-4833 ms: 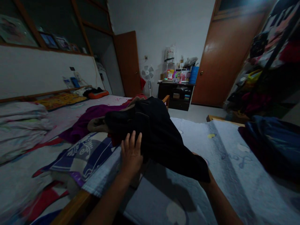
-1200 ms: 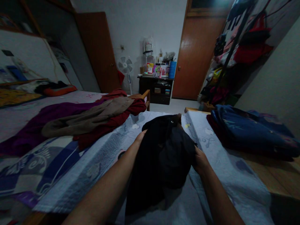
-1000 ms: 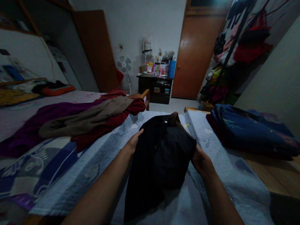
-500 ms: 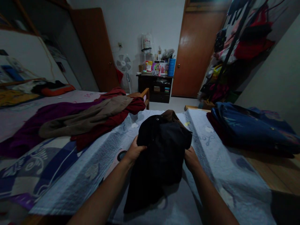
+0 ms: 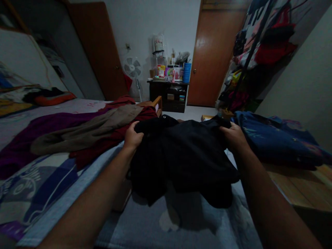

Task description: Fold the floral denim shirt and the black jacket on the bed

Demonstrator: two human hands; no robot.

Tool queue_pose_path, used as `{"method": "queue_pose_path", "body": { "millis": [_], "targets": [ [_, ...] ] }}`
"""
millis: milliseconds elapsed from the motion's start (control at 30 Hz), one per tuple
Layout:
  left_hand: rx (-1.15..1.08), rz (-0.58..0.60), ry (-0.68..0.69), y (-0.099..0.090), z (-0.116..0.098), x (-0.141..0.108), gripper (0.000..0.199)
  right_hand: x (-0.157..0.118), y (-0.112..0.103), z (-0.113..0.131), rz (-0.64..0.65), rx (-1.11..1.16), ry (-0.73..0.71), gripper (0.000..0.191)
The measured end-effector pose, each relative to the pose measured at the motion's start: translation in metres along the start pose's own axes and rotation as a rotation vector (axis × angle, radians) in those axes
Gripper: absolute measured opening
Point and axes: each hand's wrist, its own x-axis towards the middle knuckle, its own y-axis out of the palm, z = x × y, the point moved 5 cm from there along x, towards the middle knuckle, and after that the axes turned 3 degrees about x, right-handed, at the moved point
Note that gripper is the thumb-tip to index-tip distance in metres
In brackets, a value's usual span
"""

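A black garment [image 5: 186, 155] hangs stretched out between my two hands above the bed, its lower edge loose over the light blue patterned sheet [image 5: 145, 224]. My left hand [image 5: 133, 136] grips its upper left corner, with the thumb on top. On the upper right, my right hand [image 5: 232, 133] pinches the other corner. A small ring-like fastener shows near the garment's top edge. Its far side and whatever lies under it are hidden.
Grey-brown, red and purple clothes [image 5: 88, 129] lie on the left. Folded blue clothes [image 5: 280, 141] are stacked at the right on a wooden surface [image 5: 298, 183]. Farther back stand a white fan [image 5: 133, 67], a dark cabinet [image 5: 166, 97] and a rack of hanging bags [image 5: 276, 45].
Both hands have risen and moved apart, spreading the bunched black garment wider. The view has shifted slightly to the right.
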Motion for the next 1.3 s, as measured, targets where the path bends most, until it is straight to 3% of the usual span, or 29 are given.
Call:
{"method": "queue_pose_path", "body": {
  "millis": [133, 233, 300, 367, 467, 567, 633, 700, 767, 967, 1033, 1133, 1300],
  "targets": [
    [0.492, -0.03, 0.098, 0.009, -0.009, -0.008, 0.07, 0.016, 0.002, 0.0, 0.097, -0.123, 0.062, 0.032],
    [0.562, -0.018, 0.254, 0.025, -0.028, -0.037, 0.063, 0.01, 0.013, -0.023, 0.144, -0.214, 0.127, 0.037],
    [0.435, 0.176, 0.44, 0.042, -0.045, -0.066, 0.056, -0.001, 0.021, -0.039, 0.185, -0.199, 0.166, 0.042],
    [0.272, 0.494, 0.623, 0.061, -0.06, -0.103, 0.054, -0.014, 0.029, -0.05, 0.305, -0.121, 0.204, 0.048],
    [0.204, 0.829, 0.697, 0.083, -0.064, -0.154, 0.093, -0.027, 0.031, -0.058, 0.5, -0.083, 0.196, 0.056],
    [0.304, 0.936, 0.669, 0.103, -0.051, -0.186, 0.125, -0.025, 0.02, -0.065, 0.505, -0.278, 0.033, 0.075],
    [0.4, 0.958, 0.648, 0.115, -0.039, -0.197, 0.126, -0.024, 0.015, -0.073, 0.506, -0.421, -0.095, 0.089],
    [0.449, 0.983, 0.633, 0.123, -0.028, -0.202, 0.121, -0.025, 0.014, -0.085, 0.557, -0.499, -0.155, 0.088],
    [0.447, 0.983, 0.633, 0.126, -0.021, -0.202, 0.111, -0.026, 0.013, -0.096, 0.588, -0.522, -0.15, 0.076],
    [0.394, 0.846, 0.677, 0.126, -0.019, -0.195, 0.056, -0.016, 0.011, -0.105, 0.485, -0.518, -0.002, 0.027],
    [0.322, 0.816, 0.649, 0.125, -0.019, -0.192, 0.047, -0.009, 0.014, -0.096, 0.449, -0.478, -0.007, 0.027],
    [0.133, 0.76, 0.537, 0.116, -0.021, -0.181, 0.05, 0.002, 0.018, -0.072, 0.369, -0.436, -0.055, 0.037],
    [-0.189, 0.545, 0.251, 0.077, -0.025, -0.145, 0.044, 0.031, 0.009, -0.02, 0.249, -0.516, -0.119, 0.037]
  ]
}}
